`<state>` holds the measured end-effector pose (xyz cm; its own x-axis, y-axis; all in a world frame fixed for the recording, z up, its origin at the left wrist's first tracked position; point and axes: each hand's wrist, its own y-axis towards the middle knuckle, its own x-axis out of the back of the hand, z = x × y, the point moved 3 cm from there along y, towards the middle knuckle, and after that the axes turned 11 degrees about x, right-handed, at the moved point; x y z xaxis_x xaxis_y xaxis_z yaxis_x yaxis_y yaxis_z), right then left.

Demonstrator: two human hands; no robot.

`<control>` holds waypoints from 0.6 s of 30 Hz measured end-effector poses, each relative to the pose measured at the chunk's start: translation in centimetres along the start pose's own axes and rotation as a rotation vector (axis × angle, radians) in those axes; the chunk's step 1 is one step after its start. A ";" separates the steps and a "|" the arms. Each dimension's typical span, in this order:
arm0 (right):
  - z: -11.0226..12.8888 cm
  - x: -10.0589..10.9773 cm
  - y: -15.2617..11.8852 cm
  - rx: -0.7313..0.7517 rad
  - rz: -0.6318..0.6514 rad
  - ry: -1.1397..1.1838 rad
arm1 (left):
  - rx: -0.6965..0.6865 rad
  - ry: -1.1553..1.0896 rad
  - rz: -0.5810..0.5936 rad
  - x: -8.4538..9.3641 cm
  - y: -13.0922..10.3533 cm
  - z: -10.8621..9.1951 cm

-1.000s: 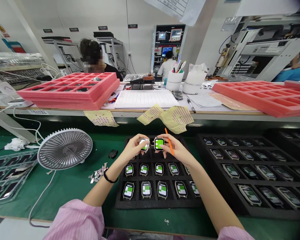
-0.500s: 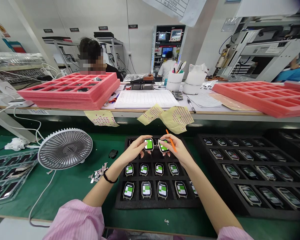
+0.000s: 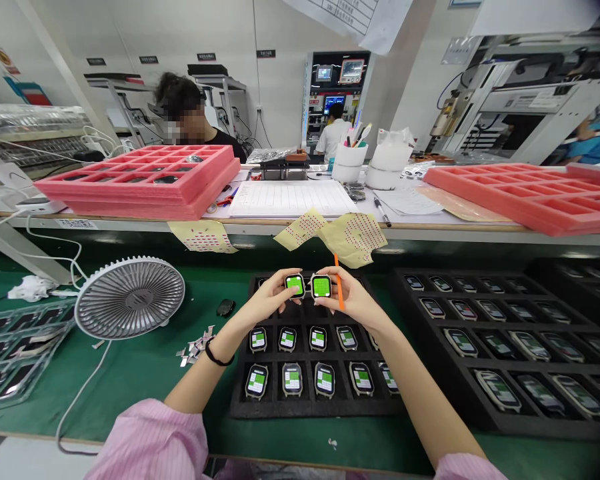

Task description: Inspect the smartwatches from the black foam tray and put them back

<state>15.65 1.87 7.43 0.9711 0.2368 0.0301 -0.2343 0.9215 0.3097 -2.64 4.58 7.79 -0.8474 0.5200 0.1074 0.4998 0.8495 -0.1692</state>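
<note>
head view, clock directions from the held pair. left watch, rounded-square, pale-framed, green screen [image 3: 291, 283], sits just beside right watch, same shape, green screen [image 3: 321, 285]; both are above the far rows of a black foam compartment tray [image 3: 300, 409].

left hand [image 3: 267, 300]: part-curled, pinching left watch, thumb over its screen. right hand [image 3: 354, 300]: part-curled, fingers gripping right watch by the edges, slim orange stick [image 3: 339, 285] tucked upright in the same hand.

6 o'clock: tray's near rows, watches lying in cells, green-and-white screens lit. 3 to 4: second black foam tray [image 3: 530, 425], also loaded. 9: round white plastic fan [image 3: 130, 297], small black rounded piece [image 3: 225, 307] between it and left hand. 8: loose pile of small silvery pieces [image 3: 195, 347]. 12 to 1: yellow red-dotted sheets [image 3: 363, 237] hanging off the shelf edge. 10: stacked red foam trays [image 3: 145, 200]. 2: red foam tray [image 3: 545, 200]. 11, across the shelf: dark-haired co-worker in black top [image 3: 225, 141].
</note>
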 end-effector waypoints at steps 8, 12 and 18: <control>-0.1 -0.3 -0.3 0.027 0.143 0.065 | 0.027 -0.011 -0.114 0.1 0.0 -0.4; -0.1 -0.2 -0.3 0.031 0.146 0.063 | 0.026 -0.047 -0.112 0.1 0.0 -0.3; -0.1 -0.1 -0.2 0.011 0.103 0.047 | 0.028 -0.111 -0.107 0.2 0.1 -0.1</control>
<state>15.62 1.68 7.26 0.9387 0.3444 0.0180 -0.3320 0.8882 0.3177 -2.75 4.78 7.88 -0.9109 0.4123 0.0177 0.4018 0.8959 -0.1896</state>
